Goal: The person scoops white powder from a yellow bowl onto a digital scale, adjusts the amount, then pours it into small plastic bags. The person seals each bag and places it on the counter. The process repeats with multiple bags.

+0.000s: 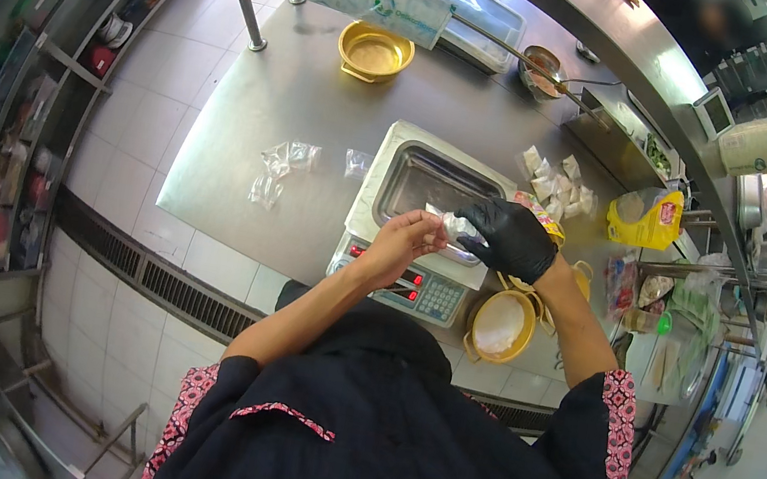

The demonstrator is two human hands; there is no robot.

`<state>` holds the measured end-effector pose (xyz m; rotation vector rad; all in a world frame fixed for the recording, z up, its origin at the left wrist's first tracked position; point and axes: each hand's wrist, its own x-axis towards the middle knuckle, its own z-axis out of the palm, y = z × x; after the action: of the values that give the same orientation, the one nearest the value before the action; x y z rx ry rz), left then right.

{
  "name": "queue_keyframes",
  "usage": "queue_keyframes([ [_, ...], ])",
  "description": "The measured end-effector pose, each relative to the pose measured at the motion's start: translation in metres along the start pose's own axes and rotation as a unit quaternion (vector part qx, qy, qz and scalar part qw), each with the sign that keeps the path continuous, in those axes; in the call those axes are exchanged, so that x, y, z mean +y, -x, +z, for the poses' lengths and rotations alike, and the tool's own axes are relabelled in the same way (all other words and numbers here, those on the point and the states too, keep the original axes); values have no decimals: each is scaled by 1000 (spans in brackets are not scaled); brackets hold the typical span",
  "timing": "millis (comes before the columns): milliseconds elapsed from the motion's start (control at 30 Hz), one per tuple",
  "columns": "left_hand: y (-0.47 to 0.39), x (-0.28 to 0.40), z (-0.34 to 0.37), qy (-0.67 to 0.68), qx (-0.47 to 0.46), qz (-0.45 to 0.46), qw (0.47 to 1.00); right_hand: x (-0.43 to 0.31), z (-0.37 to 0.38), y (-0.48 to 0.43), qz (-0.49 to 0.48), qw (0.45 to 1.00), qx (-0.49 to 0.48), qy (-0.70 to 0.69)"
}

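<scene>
Between my hands, over the steel pan (411,187) of a digital scale (438,298), is a small clear plastic bag of white powder (458,228). My bare left hand (410,240) pinches its left end. My right hand (509,239), in a black glove, grips its other end. Several filled bags of white powder (558,185) lie in a pile behind and right of the scale. Left of it are empty-looking clear plastic bags (282,165) and another small clear bag (358,164). A yellow bowl of white powder (500,324) stands right of the scale's display.
A gold-coloured bowl (375,55) stands at the back of the steel table (214,158). Above the table hangs a roll of plastic film (378,1) on a rod. A yellow package (646,216) is at the right. Another person (693,25) is beyond the overhead shelf.
</scene>
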<state>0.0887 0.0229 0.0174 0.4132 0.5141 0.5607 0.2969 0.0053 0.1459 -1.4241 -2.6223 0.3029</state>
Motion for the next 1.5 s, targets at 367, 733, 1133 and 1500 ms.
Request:
queue_keyframes([
  [367, -1, 5, -1, 30, -19, 9, 999, -4, -5, 5, 47, 996, 19, -76],
  [733, -8, -3, -11, 102, -46, 1, 994, 1, 22, 34, 165, 941, 118, -271],
  [1133, -19, -5, -20, 127, -61, 26, 990, -17, 57, 41, 242, 831, 262, -426],
  [1500, -11, 0, -24, 186, -35, 61, 980, 9, 112, 45, 306, 737, 275, -536],
])
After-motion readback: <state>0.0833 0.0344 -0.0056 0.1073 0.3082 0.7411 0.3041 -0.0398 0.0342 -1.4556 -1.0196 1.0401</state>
